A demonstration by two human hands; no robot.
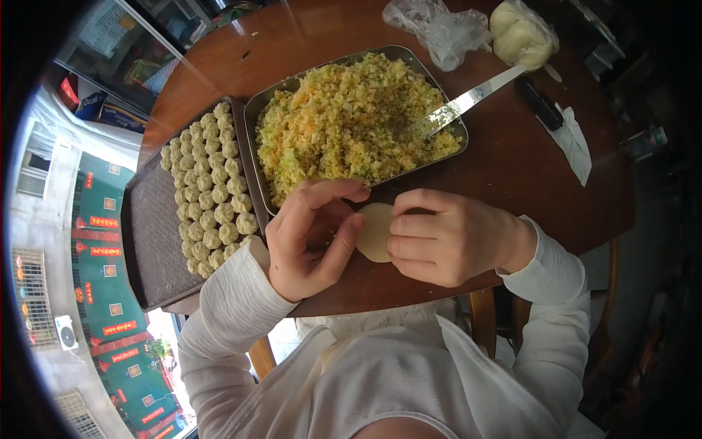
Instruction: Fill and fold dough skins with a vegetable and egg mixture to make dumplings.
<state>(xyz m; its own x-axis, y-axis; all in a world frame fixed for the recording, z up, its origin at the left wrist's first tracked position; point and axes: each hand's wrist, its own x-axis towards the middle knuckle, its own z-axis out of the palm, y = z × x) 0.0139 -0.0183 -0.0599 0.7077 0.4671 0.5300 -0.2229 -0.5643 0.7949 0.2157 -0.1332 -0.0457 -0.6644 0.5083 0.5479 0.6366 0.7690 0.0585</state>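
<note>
A thin round dough wrapper point(375, 241) hangs between my hands, just in front of the metal tray of filling. My right hand point(455, 236) has its fingers curled over the wrapper's right side and grips it; the thumb is hidden. At the wrapper's left edge is the thumb tip of my left hand point(310, 236), whose fingers are curved and apart from the thumb. Chopped yellow-green filling with orange bits point(351, 120) is heaped in the rectangular metal tray point(466, 140). A flat metal spatula point(466, 101) leans in it, its handle pointing to the upper right.
Left of the filling, a dark tray point(156, 236) holds rows of small pleated buns point(219, 192). Beyond lie a crumpled plastic bag point(444, 33) and bagged dough point(521, 35). A black object point(538, 103) rests by white tissue point(573, 145) on the wooden table point(526, 181).
</note>
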